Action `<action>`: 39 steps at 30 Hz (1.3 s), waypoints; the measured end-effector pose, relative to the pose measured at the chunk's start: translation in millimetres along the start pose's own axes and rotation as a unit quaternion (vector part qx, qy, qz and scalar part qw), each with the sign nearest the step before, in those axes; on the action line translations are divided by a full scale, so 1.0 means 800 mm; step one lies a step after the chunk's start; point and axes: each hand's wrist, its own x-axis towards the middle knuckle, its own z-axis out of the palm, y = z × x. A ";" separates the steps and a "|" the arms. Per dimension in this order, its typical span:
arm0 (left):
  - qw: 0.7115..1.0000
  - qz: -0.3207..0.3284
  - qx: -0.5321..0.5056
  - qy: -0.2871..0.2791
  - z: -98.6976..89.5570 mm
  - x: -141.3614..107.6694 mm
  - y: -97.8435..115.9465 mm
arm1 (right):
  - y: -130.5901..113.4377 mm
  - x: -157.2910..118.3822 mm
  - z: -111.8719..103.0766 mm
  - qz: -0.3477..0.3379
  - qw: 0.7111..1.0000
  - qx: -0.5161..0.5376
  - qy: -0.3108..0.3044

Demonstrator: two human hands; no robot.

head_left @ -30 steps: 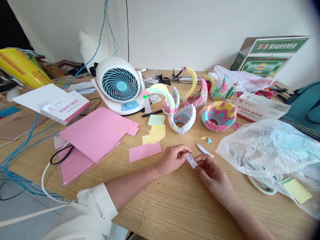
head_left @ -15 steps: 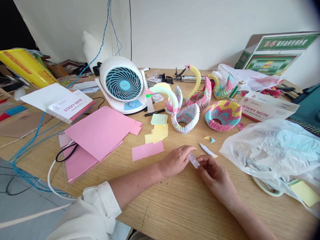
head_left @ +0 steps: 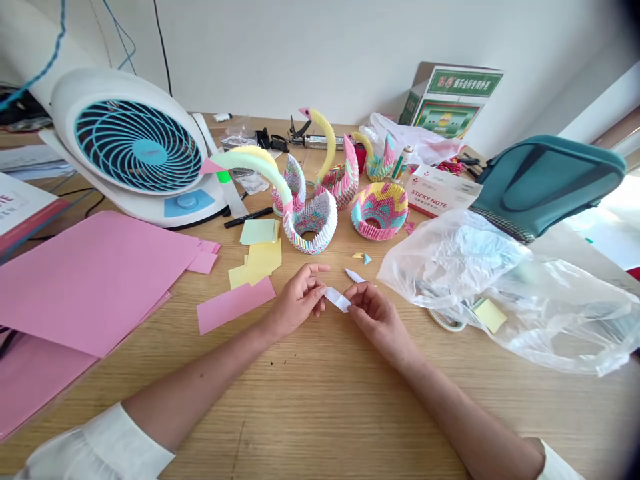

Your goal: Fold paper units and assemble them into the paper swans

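A small white strip of folded paper is stretched between my two hands above the wooden table. My left hand pinches its left end between thumb and fingers. The right end is gripped by my right hand, thumb against forefinger. Just behind my right hand lies a row of pale folded paper pieces. Two small folded triangles, one yellow and one blue, rest a little farther back. A pink paper strip lies left of my left hand, near yellow paper slips.
Folded-paper swans and a paper bowl stand behind my hands. At the left are a fan and large pink sheets. A clear plastic bag, a tape roll and a sticky note box occupy the right.
My view has swung to the right. The left hand has turned so its thumb now shows pinching the strip; the right hand keeps hold of the other end.
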 end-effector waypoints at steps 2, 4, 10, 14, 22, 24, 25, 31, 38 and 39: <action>1.000 -0.011 -0.017 -0.006 -0.002 0.000 0.003 | 0.000 0.000 -0.001 0.005 1.000 0.004 0.001; 1.000 -0.022 -0.019 -0.011 -0.004 -0.001 0.007 | 0.001 -0.001 -0.001 0.006 1.000 0.005 0.002; 0.998 -0.005 0.048 -0.050 -0.001 -0.011 0.013 | 0.009 -0.004 0.001 -0.007 0.999 -0.030 0.022; 0.985 0.044 0.166 -0.005 0.008 -0.013 0.009 | 0.015 -0.006 0.005 -0.014 0.998 -0.059 0.021; 0.994 0.000 0.109 -0.022 0.001 -0.007 0.012 | 0.012 -0.002 -0.001 -0.002 1.000 0.014 -0.016; 0.994 0.003 0.103 -0.023 0.000 -0.007 0.014 | 0.010 -0.001 -0.003 0.005 0.999 0.037 -0.027; 0.995 0.004 0.101 -0.022 0.000 -0.007 0.014 | 0.009 -0.001 -0.003 0.007 0.998 0.045 -0.030; 0.996 0.001 0.091 -0.013 0.004 -0.009 0.010 | 0.009 -0.001 0.001 0.022 0.998 0.060 -0.015; 0.992 0.015 0.125 0.015 0.005 -0.011 0.010 | 0.004 0.000 0.001 0.041 0.997 0.058 -0.008; 0.991 0.020 0.134 0.022 0.005 -0.011 0.009 | 0.003 -0.001 0.001 0.043 0.998 0.052 -0.009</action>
